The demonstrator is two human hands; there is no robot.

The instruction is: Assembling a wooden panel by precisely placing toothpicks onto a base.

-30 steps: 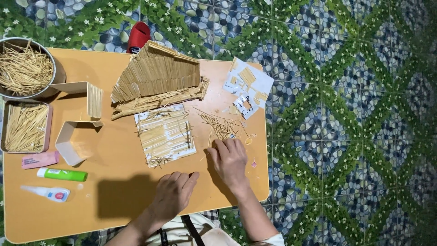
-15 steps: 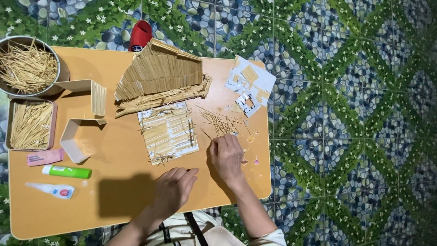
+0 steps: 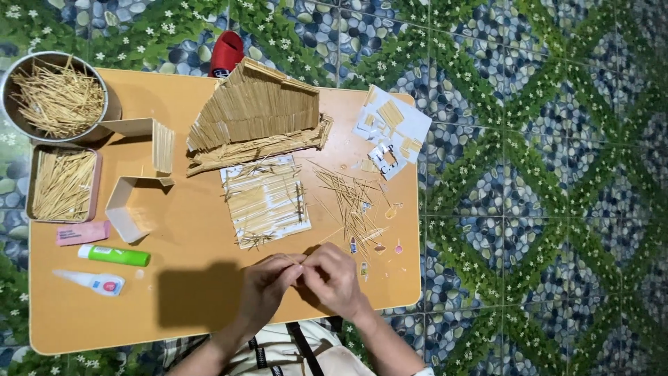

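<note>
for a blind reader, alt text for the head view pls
Two hands, left hand and right hand, meet over an orange table, pinching a thin stick. Beyond them lie a stick panel, loose sticks and a stick-built roof.

Toothpick [image 3: 298, 259] between fingertips barely discernible; forearms cut off by bottom edge.

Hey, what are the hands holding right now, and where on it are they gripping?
Both hands meet over one thin toothpick: the left hand and right hand pinch it between fingertips. Exactly where along it cannot be told.
</note>
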